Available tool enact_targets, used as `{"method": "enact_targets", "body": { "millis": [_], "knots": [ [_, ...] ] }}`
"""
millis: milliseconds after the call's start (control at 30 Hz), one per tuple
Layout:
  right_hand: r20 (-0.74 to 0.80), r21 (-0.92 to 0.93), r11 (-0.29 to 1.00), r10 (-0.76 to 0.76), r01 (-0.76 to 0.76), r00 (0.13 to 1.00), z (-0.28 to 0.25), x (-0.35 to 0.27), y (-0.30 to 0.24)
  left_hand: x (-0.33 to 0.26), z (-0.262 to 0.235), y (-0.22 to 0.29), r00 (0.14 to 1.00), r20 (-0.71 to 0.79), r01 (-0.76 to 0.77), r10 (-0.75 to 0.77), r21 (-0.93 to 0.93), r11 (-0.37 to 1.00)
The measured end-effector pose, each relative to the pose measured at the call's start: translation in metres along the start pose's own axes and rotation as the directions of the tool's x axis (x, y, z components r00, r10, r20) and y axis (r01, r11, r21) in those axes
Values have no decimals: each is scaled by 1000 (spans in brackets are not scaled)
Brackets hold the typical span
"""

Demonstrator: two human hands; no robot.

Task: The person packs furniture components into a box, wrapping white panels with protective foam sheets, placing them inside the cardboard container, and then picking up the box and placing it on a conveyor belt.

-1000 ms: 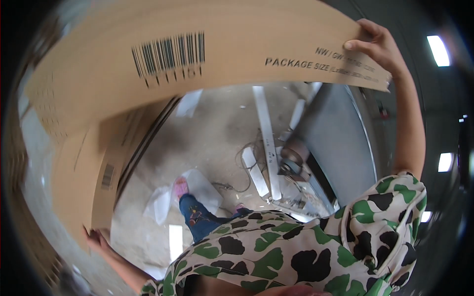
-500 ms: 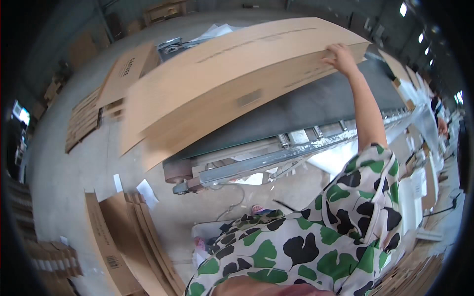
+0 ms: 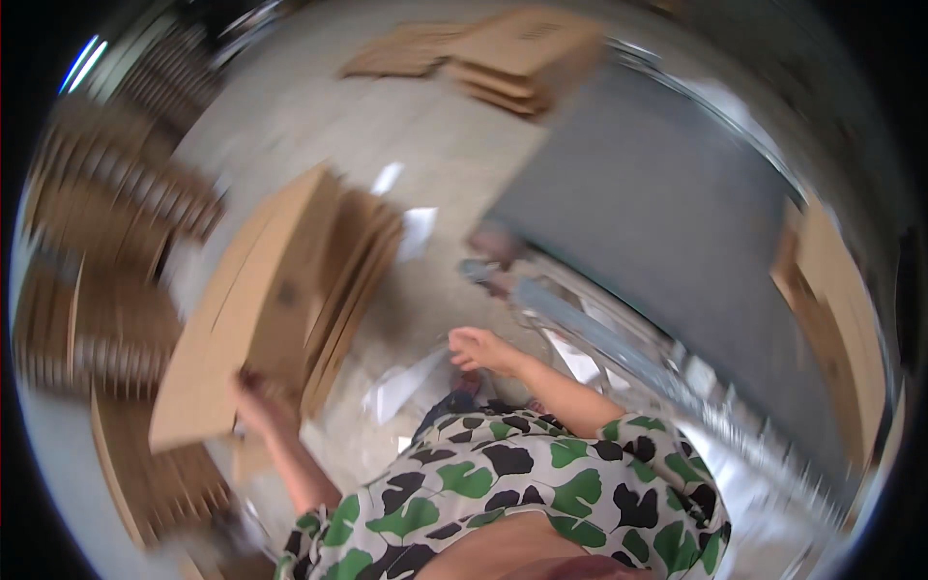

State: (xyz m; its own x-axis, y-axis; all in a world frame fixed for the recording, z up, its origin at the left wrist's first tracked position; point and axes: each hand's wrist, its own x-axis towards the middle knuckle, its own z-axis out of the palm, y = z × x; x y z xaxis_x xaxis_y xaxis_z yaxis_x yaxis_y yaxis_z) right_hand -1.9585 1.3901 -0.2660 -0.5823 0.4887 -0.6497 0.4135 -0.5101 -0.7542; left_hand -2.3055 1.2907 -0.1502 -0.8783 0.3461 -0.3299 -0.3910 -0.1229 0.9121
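At the left stands a long brown cardboard box [image 3: 227, 309], tilted, with its near end toward me. My left hand [image 3: 261, 406] is closed on the near lower edge of this box; motion blurs its fingers. Right beside the box, several flat cardboard cartons [image 3: 353, 300] stand on edge. My right hand [image 3: 478, 350] is in front of my body above the floor, its fingers loosely bent and apart, with nothing visible in them. It is nearest to the corner of the dark conveyor belt [image 3: 657, 184].
A metal conveyor frame [image 3: 599, 329] runs along my right. Another cardboard box [image 3: 841, 329] lies farther along the belt. Stacked cartons [image 3: 527, 48] lie beyond it, and more cardboard stacks [image 3: 121, 319] line the far left. White paper sheets [image 3: 418, 232] lie on the floor.
My view has swung left. My right hand has left the long box on the belt and come down in front of me. My left hand has come into view at the standing box.
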Motion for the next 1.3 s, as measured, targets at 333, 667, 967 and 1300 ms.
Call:
{"method": "enact_targets", "body": {
  "millis": [333, 667, 967, 1300],
  "knots": [
    [380, 859, 418, -131, -296, 916, 205, 163, -11, -168, -95, 33, 994, -104, -24, 23, -6, 1000],
    [244, 942, 305, -339, -139, 908, 201, 95, -157, -180, -80, 82, 970, 118, -206, 214, -71, 976],
    [-196, 940, 158, -474, 302, 859, 90, 15, -213, -171, -41, 85, 830, 469, -222, 302, -218, 950],
    [-689, 532, 481, -233, 697, 686, -127, -179, -83, -279, 54, -46, 525, 851, 161, -7, -92, 983]
  ]
}}
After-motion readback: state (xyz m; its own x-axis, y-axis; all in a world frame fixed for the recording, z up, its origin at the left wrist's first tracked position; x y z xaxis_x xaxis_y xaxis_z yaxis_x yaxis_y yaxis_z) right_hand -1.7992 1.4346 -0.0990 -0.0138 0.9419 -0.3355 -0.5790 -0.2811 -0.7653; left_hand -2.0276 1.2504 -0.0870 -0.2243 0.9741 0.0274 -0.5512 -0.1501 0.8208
